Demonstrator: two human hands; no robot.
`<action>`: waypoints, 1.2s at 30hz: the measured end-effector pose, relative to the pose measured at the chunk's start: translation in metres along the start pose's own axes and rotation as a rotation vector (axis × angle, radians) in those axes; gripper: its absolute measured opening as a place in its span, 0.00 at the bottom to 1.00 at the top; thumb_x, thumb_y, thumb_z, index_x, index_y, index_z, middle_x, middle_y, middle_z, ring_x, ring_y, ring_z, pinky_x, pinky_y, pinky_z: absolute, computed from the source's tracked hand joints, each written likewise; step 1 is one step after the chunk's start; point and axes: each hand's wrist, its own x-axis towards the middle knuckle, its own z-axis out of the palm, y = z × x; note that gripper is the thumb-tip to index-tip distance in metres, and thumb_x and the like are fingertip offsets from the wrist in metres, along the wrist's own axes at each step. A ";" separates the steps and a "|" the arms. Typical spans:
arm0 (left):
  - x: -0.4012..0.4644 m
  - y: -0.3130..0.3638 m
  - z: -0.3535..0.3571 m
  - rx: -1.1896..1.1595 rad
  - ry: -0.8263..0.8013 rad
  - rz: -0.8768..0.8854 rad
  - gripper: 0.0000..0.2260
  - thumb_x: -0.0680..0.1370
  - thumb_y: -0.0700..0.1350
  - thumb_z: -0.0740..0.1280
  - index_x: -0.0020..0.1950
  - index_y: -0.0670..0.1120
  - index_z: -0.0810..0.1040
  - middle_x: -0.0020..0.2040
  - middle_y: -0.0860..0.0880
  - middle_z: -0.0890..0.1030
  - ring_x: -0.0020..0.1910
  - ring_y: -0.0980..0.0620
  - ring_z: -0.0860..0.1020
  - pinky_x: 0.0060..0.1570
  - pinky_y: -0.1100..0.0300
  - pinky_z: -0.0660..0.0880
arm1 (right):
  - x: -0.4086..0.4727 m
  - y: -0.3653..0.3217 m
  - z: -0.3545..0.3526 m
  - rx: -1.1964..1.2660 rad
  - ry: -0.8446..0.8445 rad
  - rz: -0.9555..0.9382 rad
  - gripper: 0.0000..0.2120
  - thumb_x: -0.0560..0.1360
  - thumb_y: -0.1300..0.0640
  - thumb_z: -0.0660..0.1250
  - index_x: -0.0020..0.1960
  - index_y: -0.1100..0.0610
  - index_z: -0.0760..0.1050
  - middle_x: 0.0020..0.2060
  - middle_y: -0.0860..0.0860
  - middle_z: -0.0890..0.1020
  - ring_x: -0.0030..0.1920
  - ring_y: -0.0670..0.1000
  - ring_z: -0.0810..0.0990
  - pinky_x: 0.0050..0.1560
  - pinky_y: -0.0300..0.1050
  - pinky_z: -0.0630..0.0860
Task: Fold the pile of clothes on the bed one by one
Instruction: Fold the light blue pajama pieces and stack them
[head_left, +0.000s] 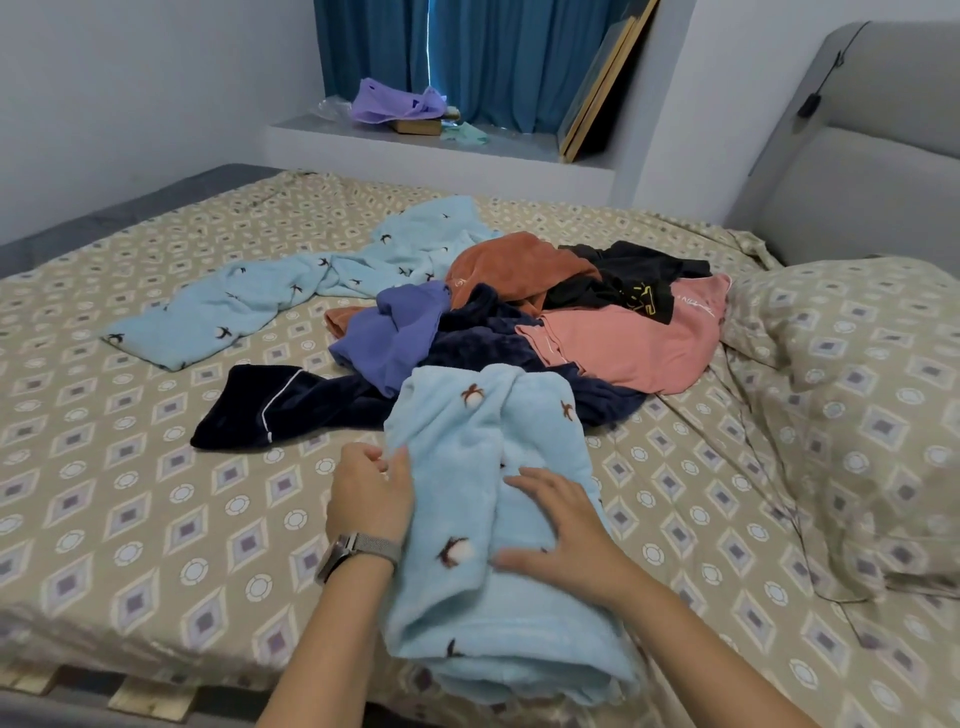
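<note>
Head view is showing the left hand (370, 493) pinching and the flat right hand (563, 535) pressing a soft, light, floppy blue fleece (483, 519) at 6 o'clock on the bed (156, 493), likely best gripped by its edges.

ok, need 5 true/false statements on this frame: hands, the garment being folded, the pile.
1. Both hands touch the light blue garment. True: left hand grips its left edge, right hand lies flat on top.
2. The watch is on the right wrist. False: left wrist.
3. The pink top is folded beside the pile. False: it lies unfolded in the pile.
4. A second light blue piece lies spread out left of the pile. True.
5. The navy garment is on the pillow. False: it lies on the sheet, left of the pillow.
</note>
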 end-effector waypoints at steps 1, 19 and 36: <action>-0.010 0.006 -0.004 -0.054 -0.056 0.030 0.18 0.75 0.58 0.68 0.55 0.47 0.68 0.56 0.45 0.76 0.53 0.44 0.75 0.50 0.54 0.71 | -0.007 0.002 -0.004 0.016 -0.040 -0.001 0.36 0.67 0.35 0.73 0.70 0.35 0.60 0.69 0.30 0.57 0.69 0.31 0.52 0.68 0.27 0.50; -0.076 -0.068 -0.011 0.138 -0.751 0.319 0.36 0.80 0.46 0.63 0.72 0.65 0.39 0.79 0.49 0.41 0.78 0.49 0.47 0.74 0.59 0.51 | -0.130 0.063 -0.007 -0.011 0.270 0.257 0.21 0.71 0.63 0.63 0.45 0.34 0.71 0.41 0.42 0.76 0.44 0.40 0.75 0.43 0.30 0.66; -0.107 -0.062 -0.041 -1.107 -0.328 -0.446 0.16 0.78 0.29 0.55 0.33 0.44 0.65 0.48 0.39 0.84 0.49 0.39 0.80 0.43 0.44 0.80 | -0.095 0.041 0.001 -0.190 0.457 -0.024 0.27 0.58 0.70 0.65 0.44 0.42 0.63 0.45 0.36 0.70 0.45 0.43 0.71 0.39 0.42 0.71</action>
